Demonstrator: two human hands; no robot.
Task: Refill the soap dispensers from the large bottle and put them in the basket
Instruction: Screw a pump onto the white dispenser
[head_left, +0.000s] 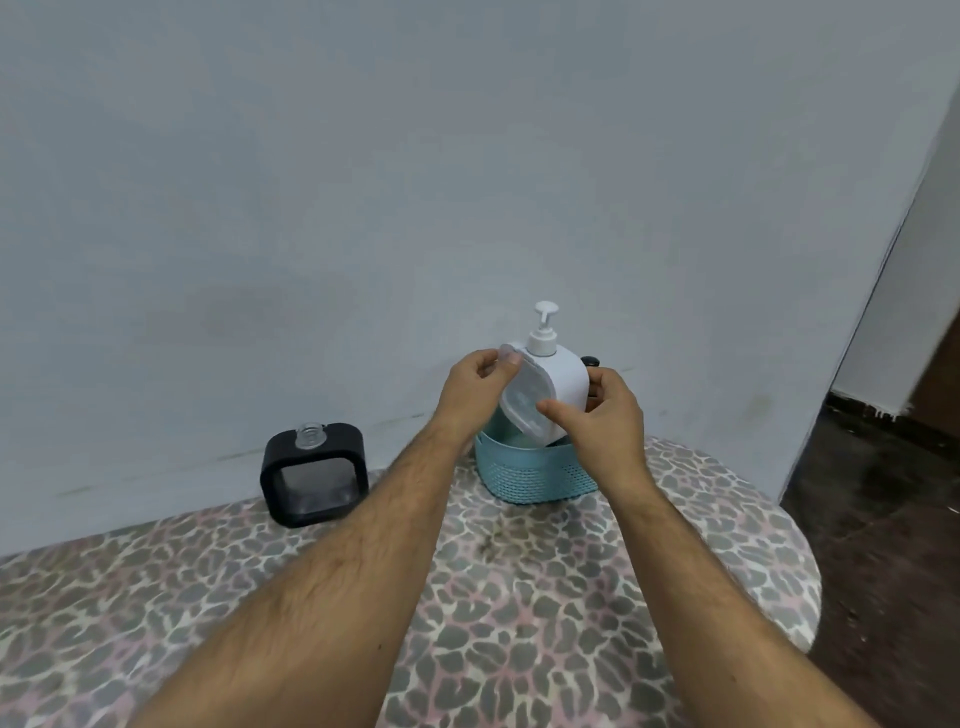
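Worktop (519, 649), leopard-print cover, set against a pale wall. Landmark: teal basket (530, 475), at the worktop's far edge by the wall. Directly above the basket, its lower end already inside the rim, is the white dispenser (545, 384), pump fitted, tilted toward the camera. Left hand (475, 387) pinches the dispenser's upper left corner; right hand (597, 410) grips its right side, thumb on the clear front face. Both hands are clamped on the dispenser, none free. Left of the basket, well apart, stands the black dispenser (315, 473), upright, neck open, no pump on it. Behind the basket, a small dark object shows beside the right hand; cannot tell what it is. Large bottle not in view. Risks, as judged: the tilted dispenser could catch on the basket rim or tip the light basket if released early; the black dispenser's open neck would spill if knocked. No brand, label or writing legible on any item.
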